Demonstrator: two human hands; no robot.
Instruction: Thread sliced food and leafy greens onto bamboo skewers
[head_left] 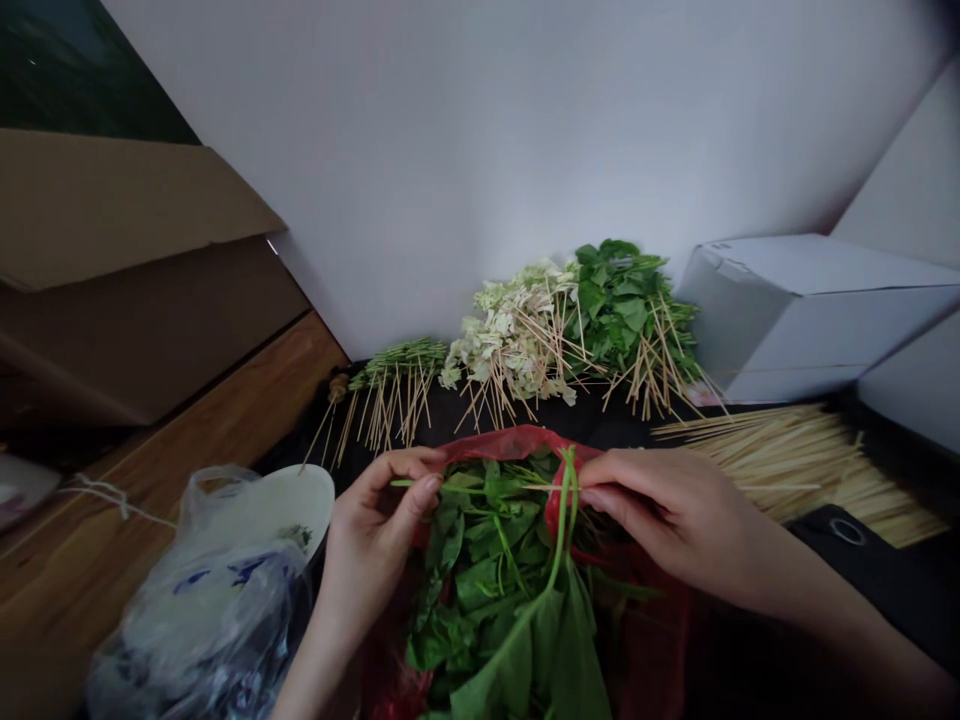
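Observation:
Between thumb and fingers, my left hand pinches a thin green stem over the left side of a red plastic bag. My right hand is closed on a thin wooden skewer, whose two ends show on either side of the hand. Green stems with long hanging leaves are at the skewer's left part, beside my right fingertips. Loose leafy greens fill the open bag below both hands.
Skewered green stems, pale leaves and dark leafy greens lie along the wall. Loose skewers and a white box are right. A white bowl, clear plastic bag and cardboard box stand left.

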